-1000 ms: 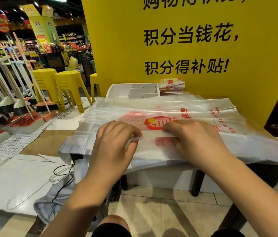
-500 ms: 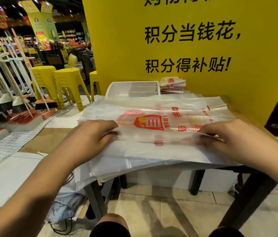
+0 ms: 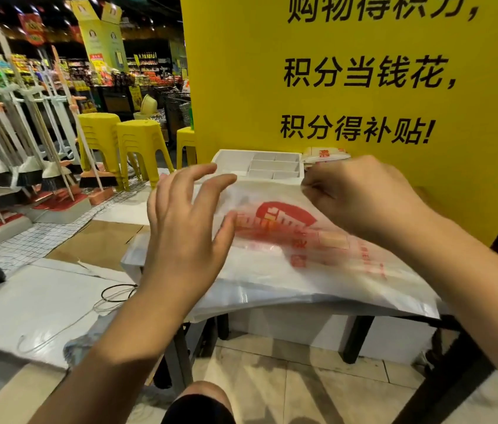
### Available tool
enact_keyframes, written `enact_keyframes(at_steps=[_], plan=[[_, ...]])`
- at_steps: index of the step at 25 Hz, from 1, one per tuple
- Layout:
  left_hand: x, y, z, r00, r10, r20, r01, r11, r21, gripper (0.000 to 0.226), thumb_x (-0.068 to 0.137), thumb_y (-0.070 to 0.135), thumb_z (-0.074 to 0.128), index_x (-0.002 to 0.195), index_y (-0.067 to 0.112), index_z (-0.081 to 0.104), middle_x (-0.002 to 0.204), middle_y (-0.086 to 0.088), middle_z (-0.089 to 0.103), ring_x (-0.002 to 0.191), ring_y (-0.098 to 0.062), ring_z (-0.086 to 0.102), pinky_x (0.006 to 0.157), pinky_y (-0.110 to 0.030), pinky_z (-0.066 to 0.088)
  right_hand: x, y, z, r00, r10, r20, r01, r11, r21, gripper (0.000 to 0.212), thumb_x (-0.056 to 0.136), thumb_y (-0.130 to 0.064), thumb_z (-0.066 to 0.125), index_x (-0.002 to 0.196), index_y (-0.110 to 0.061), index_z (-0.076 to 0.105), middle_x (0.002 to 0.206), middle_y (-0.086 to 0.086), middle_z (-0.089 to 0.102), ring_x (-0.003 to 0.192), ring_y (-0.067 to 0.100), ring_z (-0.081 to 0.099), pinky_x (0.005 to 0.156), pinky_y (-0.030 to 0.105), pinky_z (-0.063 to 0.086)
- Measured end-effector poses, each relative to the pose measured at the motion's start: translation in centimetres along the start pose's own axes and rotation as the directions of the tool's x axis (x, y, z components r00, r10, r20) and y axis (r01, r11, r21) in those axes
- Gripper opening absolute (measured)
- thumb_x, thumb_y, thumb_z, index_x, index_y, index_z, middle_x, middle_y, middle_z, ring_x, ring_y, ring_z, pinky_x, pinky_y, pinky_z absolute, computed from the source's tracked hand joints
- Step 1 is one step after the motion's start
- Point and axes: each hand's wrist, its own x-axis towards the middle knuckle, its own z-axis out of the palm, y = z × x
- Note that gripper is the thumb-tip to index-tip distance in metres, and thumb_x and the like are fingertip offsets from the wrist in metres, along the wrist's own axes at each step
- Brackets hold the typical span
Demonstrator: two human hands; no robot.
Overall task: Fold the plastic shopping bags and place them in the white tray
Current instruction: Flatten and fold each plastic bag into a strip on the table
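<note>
We see the left hand (image 3: 186, 228) raised over the left end of the top bag (image 3: 284, 221), palm down and fingers spread wide, gripping nothing. The thumb tip is right by the red logo, but we can't tell if it touches the film. The right hand (image 3: 361, 197) is at the bag's far right corner with its fingers curled in. It looks like it's pinching the film's edge, though motion blur softens that. The top bag is translucent with a red logo and red print, too smeared for us to read. It lies on the bag stack (image 3: 272, 289), which covers the tabletop and overhangs the near edge above the dark table legs (image 3: 356, 338). The white tray (image 3: 232, 159) is compartmented and sits just behind the stack, against the yellow sign (image 3: 348, 87). We see no bags in the compartments that show. The folded bags (image 3: 325, 154) are piled just beside the tray on its right, with a red character on top that's illegible. Sign text in black reads "积分当钱花," and "积分得补贴!". The top line is cropped but looks like "购物得积分,". On the left are stacked yellow stools (image 3: 137, 142), a rack of brooms (image 3: 58, 123), and a cable (image 3: 116, 293) on the floor.
</note>
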Motion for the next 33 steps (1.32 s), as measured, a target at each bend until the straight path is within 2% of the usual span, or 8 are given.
enact_keyframes(at_steps=[3, 9, 13, 15, 18, 23, 28, 33], plan=[[-1.3, 4.6, -0.7, 0.995, 0.053, -0.087, -0.069, 0.98, -0.186, 0.043, 0.093, 0.028, 0.063, 0.134, 0.019, 0.055, 0.143, -0.003, 0.045, 0.135, -0.024, 0.036, 0.11, -0.046, 0.033, 4.0, -0.3, -4.6, 0.991, 0.098, -0.086, -0.081, 0.978, 0.191, 0.019, 0.096, -0.024, 0.056, 0.107, -0.021, 0.071, 0.095, -0.001, 0.072, 0.085, 0.018, 0.067, 0.074, 0.034, 0.055], [-1.9, 13.4, 2.0, 0.986, -0.059, 0.154, 0.121, 0.892, -0.435, 0.086, 0.083, 0.069, 0.056, 0.15, 0.025, 0.025, 0.156, 0.003, 0.019, 0.145, -0.018, 0.018, 0.12, -0.041, 0.025, 9.0, -0.3, -9.2, 0.862, 0.379, -0.336, -0.053, 0.727, 0.685, 0.019, 0.083, -0.011, 0.052, 0.087, -0.003, 0.069, 0.076, 0.012, 0.072, 0.051, 0.013, 0.065, 0.051, 0.03, 0.057], [0.2, 14.4, 3.1, 0.993, -0.114, 0.034, 0.119, 0.927, -0.356, 0.069, 0.089, 0.033, 0.061, 0.151, 0.021, 0.032, 0.157, -0.008, 0.027, 0.143, -0.028, 0.027, 0.119, -0.05, 0.027, 6.9, 1.8, -9.2, 0.705, 0.646, -0.292, -0.021, 0.431, 0.902, 0.017, 0.074, 0.0, 0.052, 0.077, -0.007, 0.067, 0.056, 0.007, 0.057, 0.05, 0.022, 0.053, 0.046, 0.024, 0.042], [0.7, 12.4, 3.0, 0.993, -0.093, -0.073, 0.064, 0.943, -0.326, 0.051, 0.09, 0.016, 0.064, 0.138, 0.026, 0.054, 0.147, -0.003, 0.045, 0.135, -0.025, 0.04, 0.112, -0.05, 0.036, 5.0, 3.1, -8.1, 0.646, 0.738, -0.194, 0.008, 0.247, 0.969, 0.016, 0.074, -0.002, 0.054, 0.08, -0.011, 0.066, 0.065, 0.012, 0.06, 0.059, 0.025, 0.058, 0.05, 0.035, 0.046], [0.9, 7.7, 2.7, 0.986, -0.054, -0.158, 0.011, 0.965, -0.262, 0.034, 0.087, 0.008, 0.068, 0.114, 0.027, 0.071, 0.126, 0.006, 0.063, 0.121, -0.018, 0.05, 0.108, -0.047, 0.037, 0.8, 4.2, -5.2, 0.593, 0.805, -0.027, -0.169, 0.158, 0.973, 0.008, 0.084, -0.01, 0.064, 0.084, -0.018, 0.061, 0.076, 0.006, 0.062, 0.062, 0.018, 0.062, 0.051, 0.026, 0.051], [-0.4, 1.1, 1.6, 0.998, -0.028, -0.052, 0.022, 0.994, -0.107, 0.026, 0.085, 0.003, 0.071, 0.098, 0.025, 0.073, 0.105, 0.011, 0.068, 0.109, -0.016, 0.055, 0.103, -0.046, 0.035, -6.8, 2.7, -0.2, 0.609, 0.693, 0.385, -0.447, -0.101, 0.889, 0.008, 0.094, -0.006, 0.058, 0.099, -0.01, 0.063, 0.093, 0.011, 0.076, 0.082, 0.025, 0.075, 0.055, 0.029, 0.059], [-1.6, -1.3, 1.5, 0.985, -0.115, 0.13, 0.106, 0.992, 0.075, 0.032, 0.078, -0.001, 0.07, 0.089, 0.029, 0.07, 0.098, 0.01, 0.067, 0.108, -0.021, 0.054, 0.116, -0.046, 0.015, -10.1, 0.5, 1.2, 0.573, 0.424, 0.701, -0.583, -0.39, 0.712, 0.03, 0.106, -0.035, 0.038, 0.117, -0.013, 0.056, 0.099, 0.014, 0.076, 0.072, 0.018, 0.075, 0.038, 0.021, 0.051], [-2.3, 1.1, 2.8, 0.926, 0.199, 0.321, -0.215, 0.977, 0.012, 0.021, 0.091, 0.035, 0.06, 0.109, 0.034, 0.07, 0.115, 0.014, 0.064, 0.12, -0.014, 0.053, 0.117, -0.042, 0.006, -10.8, 0.4, 2.0, 0.538, 0.282, 0.794, -0.614, -0.515, 0.599, 0.053, 0.105, -0.052, 0.023, 0.129, -0.013, 0.048, 0.104, 0.025, 0.073, 0.051, 0.017, 0.068, 0.029, 0.02, 0.043]])
